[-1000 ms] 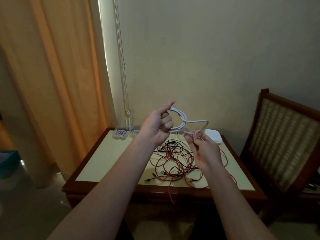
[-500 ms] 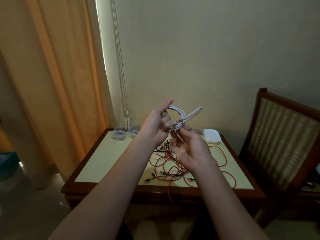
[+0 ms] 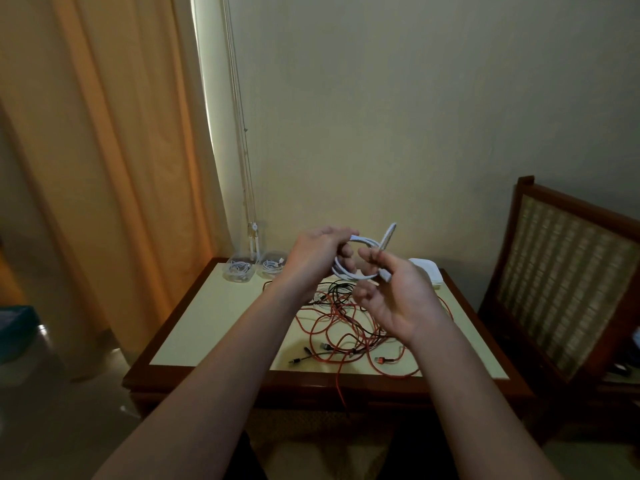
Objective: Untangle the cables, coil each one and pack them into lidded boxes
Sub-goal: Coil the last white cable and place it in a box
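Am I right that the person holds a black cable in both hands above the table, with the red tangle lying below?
Not quite: the head view shows the cable is white, not black. The left hand and right hand hold it above the table, with the red tangle lying below.

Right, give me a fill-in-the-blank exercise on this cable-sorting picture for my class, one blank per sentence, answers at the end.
The left hand and right hand hold a coiled cable coloured ____.
The tangle on the table is mostly ____ cable.
At the table's far left corner stand ____ clear boxes.
The wooden chair stands on the table's ____ side.
Missing words: white, red, two, right.
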A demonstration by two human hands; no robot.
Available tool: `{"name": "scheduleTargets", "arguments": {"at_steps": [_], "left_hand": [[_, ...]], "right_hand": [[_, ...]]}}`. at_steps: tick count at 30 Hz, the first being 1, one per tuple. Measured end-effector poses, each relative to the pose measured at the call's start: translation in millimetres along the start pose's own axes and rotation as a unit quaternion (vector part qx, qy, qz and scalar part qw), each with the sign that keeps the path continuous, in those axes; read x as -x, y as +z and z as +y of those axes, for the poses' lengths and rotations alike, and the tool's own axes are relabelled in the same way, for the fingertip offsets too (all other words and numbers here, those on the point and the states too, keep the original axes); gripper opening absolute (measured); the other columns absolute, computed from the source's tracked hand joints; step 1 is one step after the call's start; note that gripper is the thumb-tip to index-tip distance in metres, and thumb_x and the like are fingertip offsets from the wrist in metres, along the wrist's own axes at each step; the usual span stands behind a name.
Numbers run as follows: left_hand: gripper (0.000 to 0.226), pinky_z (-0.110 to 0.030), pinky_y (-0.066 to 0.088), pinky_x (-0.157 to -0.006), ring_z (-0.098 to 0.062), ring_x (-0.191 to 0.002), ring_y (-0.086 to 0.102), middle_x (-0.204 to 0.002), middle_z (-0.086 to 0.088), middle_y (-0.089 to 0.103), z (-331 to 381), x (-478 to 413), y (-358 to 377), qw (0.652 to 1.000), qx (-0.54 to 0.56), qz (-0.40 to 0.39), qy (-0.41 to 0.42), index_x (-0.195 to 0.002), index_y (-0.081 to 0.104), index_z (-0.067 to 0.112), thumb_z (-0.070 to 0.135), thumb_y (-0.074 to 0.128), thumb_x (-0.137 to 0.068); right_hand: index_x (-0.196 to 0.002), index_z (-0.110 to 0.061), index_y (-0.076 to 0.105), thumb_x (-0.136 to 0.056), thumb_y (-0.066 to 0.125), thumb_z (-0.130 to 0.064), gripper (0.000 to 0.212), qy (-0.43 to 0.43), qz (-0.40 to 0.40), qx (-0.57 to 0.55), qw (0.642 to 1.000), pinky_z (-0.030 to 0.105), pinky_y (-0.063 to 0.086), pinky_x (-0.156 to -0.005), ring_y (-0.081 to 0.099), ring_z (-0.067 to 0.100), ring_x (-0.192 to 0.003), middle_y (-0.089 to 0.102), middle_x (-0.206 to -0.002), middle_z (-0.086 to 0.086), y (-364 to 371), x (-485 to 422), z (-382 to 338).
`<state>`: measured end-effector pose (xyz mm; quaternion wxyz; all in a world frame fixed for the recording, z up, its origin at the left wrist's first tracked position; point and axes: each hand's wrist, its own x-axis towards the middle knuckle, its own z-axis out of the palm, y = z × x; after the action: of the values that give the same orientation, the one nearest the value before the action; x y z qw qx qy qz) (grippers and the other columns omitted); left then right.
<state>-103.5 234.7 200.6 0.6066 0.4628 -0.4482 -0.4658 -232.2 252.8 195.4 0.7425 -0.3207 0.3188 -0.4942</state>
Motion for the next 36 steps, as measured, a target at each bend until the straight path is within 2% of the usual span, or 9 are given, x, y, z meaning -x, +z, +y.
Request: {"name": "scheduleTargets", "arguments": {"at_steps": [4,7,12,14,16,19,24,30,36], "left_hand": [[0.023,-0.025,0.048,-0.048,-0.014,-0.041,0.049,-0.057,-0.004,0.046,4,0,-4,0.986,0.087,-0.062,-0.125,-0.111,0.059,-0.003,0.002,0.039,-0.100],[0.029,-0.018,0.031,-0.036,-0.007,-0.032,0.028,-0.051,0.004,0.030,6,-1,-5,0.954,0.194,-0.085,-0.213,-0.108,0.057,-0.001,0.005,0.030,-0.099],[0.030,-0.018,0.015,-0.034,-0.005,-0.029,0.017,-0.045,0.008,0.022,5,-2,-4,0.945,0.244,-0.058,-0.209,-0.109,0.060,0.003,0.018,0.034,-0.105],[0.031,-0.017,0.014,-0.034,-0.005,-0.030,0.017,-0.045,0.008,0.023,4,-2,-5,0.942,0.262,-0.042,-0.205,-0.112,0.059,0.003,0.017,0.032,-0.106],[0.029,-0.017,0.014,-0.035,-0.005,-0.032,0.017,-0.047,0.008,0.023,4,-4,-7,0.946,0.261,-0.027,-0.193,-0.114,0.059,0.003,0.009,0.033,-0.103],[0.029,-0.018,0.014,-0.037,-0.005,-0.035,0.016,-0.051,0.007,0.022,3,-5,-9,0.945,0.269,-0.016,-0.186,-0.116,0.059,0.003,0.003,0.034,-0.101],[0.030,-0.018,0.014,-0.036,-0.004,-0.033,0.016,-0.048,0.008,0.023,10,-11,-18,0.941,0.301,0.016,-0.155,-0.120,0.057,0.004,0.005,0.034,-0.102],[0.032,-0.019,0.016,-0.038,-0.005,-0.036,0.017,-0.053,0.008,0.023,21,-14,-39,0.944,0.300,0.027,-0.136,-0.126,0.056,0.007,0.006,0.034,-0.103],[0.038,-0.019,0.018,-0.035,-0.006,-0.037,0.017,-0.052,0.007,0.026,15,-17,-42,0.933,0.328,0.022,-0.146,-0.134,0.054,0.008,0.005,0.032,-0.103]], "right_hand": [[-0.091,-0.006,0.062,-0.105,0.045,-0.014,0.023,0.023,-0.029,0.059,0.998,0.018,0.028,-0.040,0.026,0.008,-0.047,0.044,-0.062,0.000,-11,-3,-5],[-0.102,-0.001,0.068,-0.106,0.045,-0.013,0.025,0.011,-0.048,0.089,0.995,0.017,0.031,-0.043,0.029,0.007,-0.051,0.042,-0.066,0.000,-15,-5,-2],[-0.106,0.003,0.063,-0.101,0.052,-0.001,0.013,-0.036,-0.057,0.134,0.989,0.019,0.044,-0.047,0.039,0.007,-0.052,0.057,-0.078,0.008,-24,-6,4],[-0.108,0.005,0.064,-0.099,0.058,-0.004,0.014,-0.068,-0.051,0.201,0.976,0.027,0.055,-0.055,0.045,0.010,-0.052,0.070,-0.088,0.017,-27,-5,6],[-0.109,0.004,0.067,-0.099,0.062,-0.012,0.019,-0.101,-0.047,0.278,0.954,0.048,0.062,-0.072,0.055,0.012,-0.050,0.071,-0.092,0.027,-30,-5,5],[-0.105,0.000,0.070,-0.099,0.063,-0.017,0.019,-0.132,-0.041,0.352,0.926,0.063,0.054,-0.083,0.061,0.016,-0.048,0.063,-0.064,0.019,-36,-5,4],[-0.111,-0.005,0.068,-0.100,0.061,-0.017,0.018,-0.155,-0.050,0.394,0.904,0.034,0.059,-0.056,0.057,0.018,-0.053,0.077,-0.084,0.010,-49,-1,4],[-0.091,-0.018,0.073,-0.100,0.062,-0.020,0.014,-0.233,-0.020,0.567,0.790,0.037,0.062,-0.059,0.066,0.017,-0.051,0.074,-0.076,-0.003,-97,-8,17],[-0.086,-0.025,0.071,-0.099,0.063,-0.019,0.016,-0.263,0.009,0.572,0.777,0.027,0.058,-0.059,0.065,0.013,-0.051,0.071,-0.072,-0.004,-119,-21,33]]}}
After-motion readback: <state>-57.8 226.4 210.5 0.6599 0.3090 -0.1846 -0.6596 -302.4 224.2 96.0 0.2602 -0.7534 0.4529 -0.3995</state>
